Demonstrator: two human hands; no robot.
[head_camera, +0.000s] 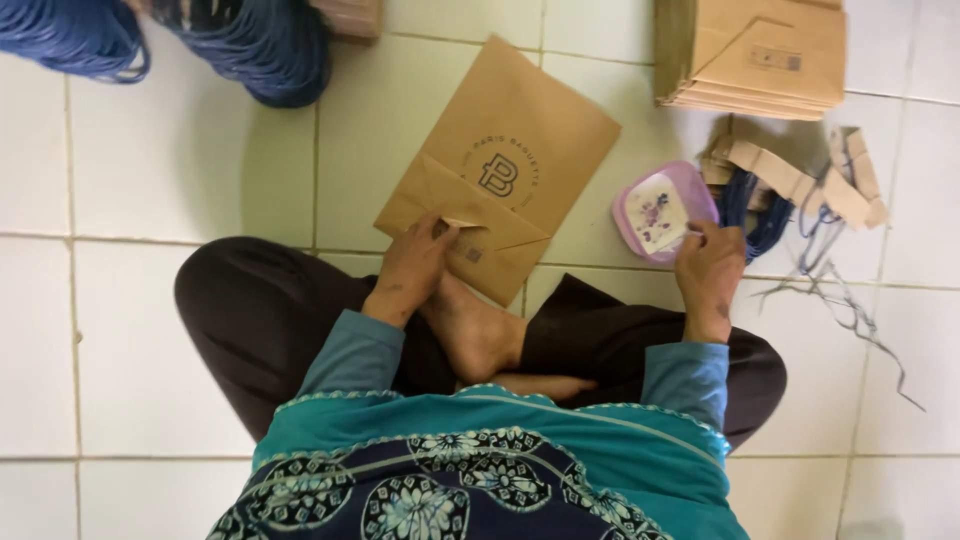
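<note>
Paper bag, flat and folded, of matt brown kraft paper with a round dark printed mark, lies askew on the glossy white tiled floor directly in front of the seated person's crossed legs.

At upper left, two coils of blue cord rest on the tiles, ribbed and rope-like in texture.

Left hand rests on the bag's lower folded flap; its fingers are bent and pinch the edge of that flap. A bare foot lies just beneath the bag's lower corner.

To the right of the bag sits a small squarish pink plastic container with rounded corners and a pale flowered lid. Right hand touches its right rim, fingers curled loosely; whether they actually grip the rim cannot be told.

Further right lie narrow brown card strips, short lengths of blue cord and loose threads. At upper right stands a neat stack of flat brown paper bags.
</note>
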